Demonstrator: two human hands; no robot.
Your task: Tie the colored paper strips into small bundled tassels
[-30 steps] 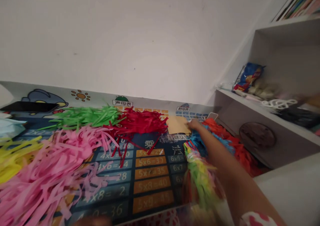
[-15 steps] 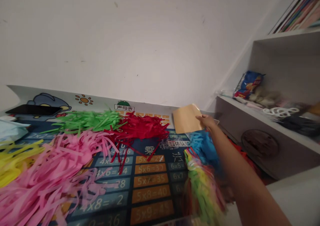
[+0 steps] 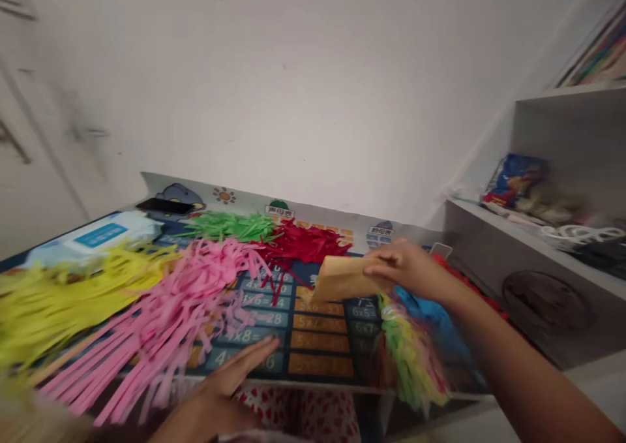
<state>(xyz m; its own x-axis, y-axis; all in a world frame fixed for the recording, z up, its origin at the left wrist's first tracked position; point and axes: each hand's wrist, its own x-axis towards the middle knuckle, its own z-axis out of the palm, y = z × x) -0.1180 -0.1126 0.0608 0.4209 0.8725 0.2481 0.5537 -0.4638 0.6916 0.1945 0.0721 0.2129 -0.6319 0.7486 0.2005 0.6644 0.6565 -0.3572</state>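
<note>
In my right hand is a glossy tan paper sheet, gripped at its right edge by thumb and fingers. It hangs tilted above the middle of the table mat. My left hand reaches in low near the front edge, fingers stretched out, holding nothing. Pink paper streamers lie just left of it. Beneath my right forearm are blue streamers and a multicoloured streamer bundle in clear wrapping. Red streamers and green streamers sit towards the back.
Yellow streamers and a light-blue wipes pack are at the left. A black phone lies at the back left. White shelving with assorted items bounds the right side. A white wall rises behind the table.
My right hand has brought the tan sheet nearer and down from the back of the table. My left hand has come into view. The camera view has turned left.
</note>
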